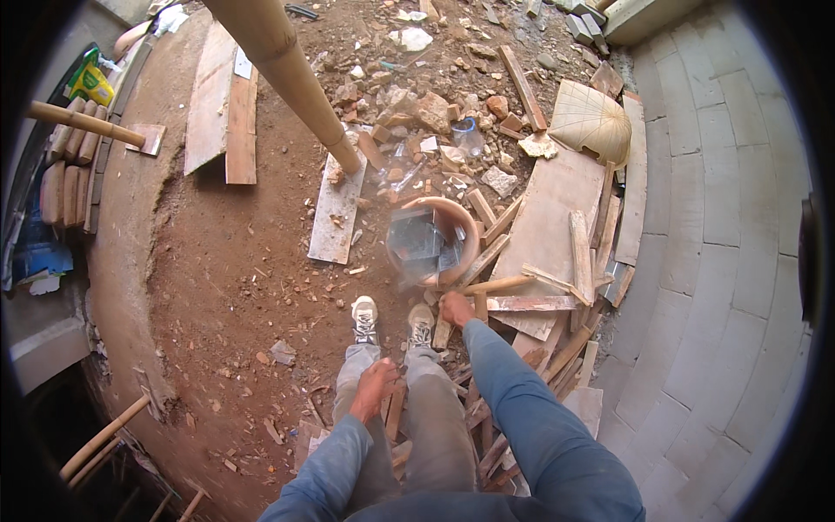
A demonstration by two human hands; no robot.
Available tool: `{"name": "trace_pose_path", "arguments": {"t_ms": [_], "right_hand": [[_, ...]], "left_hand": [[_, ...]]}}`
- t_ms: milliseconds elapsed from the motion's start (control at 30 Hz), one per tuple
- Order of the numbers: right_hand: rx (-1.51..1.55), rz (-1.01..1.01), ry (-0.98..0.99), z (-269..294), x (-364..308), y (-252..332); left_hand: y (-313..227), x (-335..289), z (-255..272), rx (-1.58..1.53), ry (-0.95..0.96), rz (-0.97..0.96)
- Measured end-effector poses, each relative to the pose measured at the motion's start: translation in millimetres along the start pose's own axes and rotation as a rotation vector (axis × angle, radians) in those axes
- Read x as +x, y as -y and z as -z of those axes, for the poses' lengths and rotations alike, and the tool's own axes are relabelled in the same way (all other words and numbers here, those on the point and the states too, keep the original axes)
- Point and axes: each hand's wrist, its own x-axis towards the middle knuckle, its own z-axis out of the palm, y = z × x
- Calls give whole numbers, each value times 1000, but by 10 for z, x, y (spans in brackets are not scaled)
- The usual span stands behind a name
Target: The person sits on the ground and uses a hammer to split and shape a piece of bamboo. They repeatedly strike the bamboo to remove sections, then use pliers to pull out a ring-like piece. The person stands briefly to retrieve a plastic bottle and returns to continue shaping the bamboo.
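A round orange-brown bucket (470,228) stands on the dirt just beyond my feet. Flat grey pieces (416,237) lie inside it, slightly smeared by motion. Close to the bucket's near right side is my right hand (455,310), its fingers curled closed; what they grip, if anything, is hidden. A round wooden stick (509,284) runs right beside its knuckles, and I cannot tell whether they touch. Over my left knee, my left hand (375,388) is loosely closed, with nothing visible in it.
Scrap wood (581,252) and a broad board (557,204) are piled on the right, along a grey block wall (704,191). A woven hat (591,120) lies at the far right. Rubble (432,113) spreads beyond the bucket. A bamboo post (291,74) stands on a plank (337,217).
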Motion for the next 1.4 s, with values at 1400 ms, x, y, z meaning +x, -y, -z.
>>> {"name": "trace_pose_path", "arguments": {"t_ms": [1400], "right_hand": [[1223,-199,662,1495,-1858,4541]], "left_hand": [[-2562,-495,1698,-1724,179,-263]]}}
